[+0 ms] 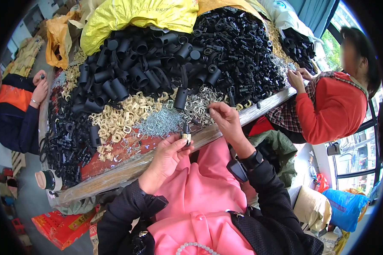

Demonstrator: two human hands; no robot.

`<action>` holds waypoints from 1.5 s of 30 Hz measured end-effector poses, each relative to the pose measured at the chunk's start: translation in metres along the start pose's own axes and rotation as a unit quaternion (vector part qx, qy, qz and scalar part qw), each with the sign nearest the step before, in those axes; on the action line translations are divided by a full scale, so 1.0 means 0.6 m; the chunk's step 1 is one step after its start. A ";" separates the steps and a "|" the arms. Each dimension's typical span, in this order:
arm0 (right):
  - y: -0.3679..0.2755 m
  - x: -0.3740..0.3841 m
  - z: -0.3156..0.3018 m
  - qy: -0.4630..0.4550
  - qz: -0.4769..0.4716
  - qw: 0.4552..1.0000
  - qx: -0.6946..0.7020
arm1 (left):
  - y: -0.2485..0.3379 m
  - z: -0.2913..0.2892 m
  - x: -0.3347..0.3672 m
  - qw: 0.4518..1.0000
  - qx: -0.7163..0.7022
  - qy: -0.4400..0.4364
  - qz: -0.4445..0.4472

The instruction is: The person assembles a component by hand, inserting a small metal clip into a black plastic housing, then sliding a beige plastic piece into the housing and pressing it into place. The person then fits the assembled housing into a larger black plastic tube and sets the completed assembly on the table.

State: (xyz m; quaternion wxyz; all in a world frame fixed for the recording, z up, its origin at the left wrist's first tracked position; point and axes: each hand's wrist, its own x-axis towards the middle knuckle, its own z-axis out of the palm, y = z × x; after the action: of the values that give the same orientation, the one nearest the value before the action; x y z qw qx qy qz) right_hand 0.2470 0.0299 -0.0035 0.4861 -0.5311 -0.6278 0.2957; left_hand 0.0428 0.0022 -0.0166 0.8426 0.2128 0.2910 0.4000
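Note:
Above the table's near edge, my left hand is closed on a small black cylindrical part with a pale label, held upright between thumb and fingers. To the right and a bit farther off, my right hand is pinched; a tiny dark bit shows at its fingertips, too small to name. Just beyond my hands lie a pile of bent silvery metal clips and a heap of small grey screw-like pieces. A black cylinder stands out among them.
Black tubes, small black fittings and beige clips are heaped across the table. The table's wooden edge runs before me. One person in red works at the right, another in dark clothes at the left.

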 end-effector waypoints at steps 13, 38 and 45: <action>-0.088 -0.120 -0.002 0.050 -0.255 0.959 -0.111 | -0.024 0.079 -0.052 0.999 0.020 -0.042 -0.004; -0.113 -0.198 -0.021 0.068 -0.225 0.971 -0.049 | -0.058 0.111 -0.111 0.988 0.077 -0.135 0.004; -0.126 -0.211 -0.021 0.071 -0.265 0.955 -0.110 | -0.052 0.107 -0.120 0.975 0.086 -0.205 -0.029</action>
State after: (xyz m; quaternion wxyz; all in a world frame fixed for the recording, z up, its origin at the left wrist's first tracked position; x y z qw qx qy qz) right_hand 0.2255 -0.1128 0.0305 0.5288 -0.4156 -0.7385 0.0471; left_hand 0.0655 -0.0818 0.0359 0.8738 0.3539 0.1518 0.2971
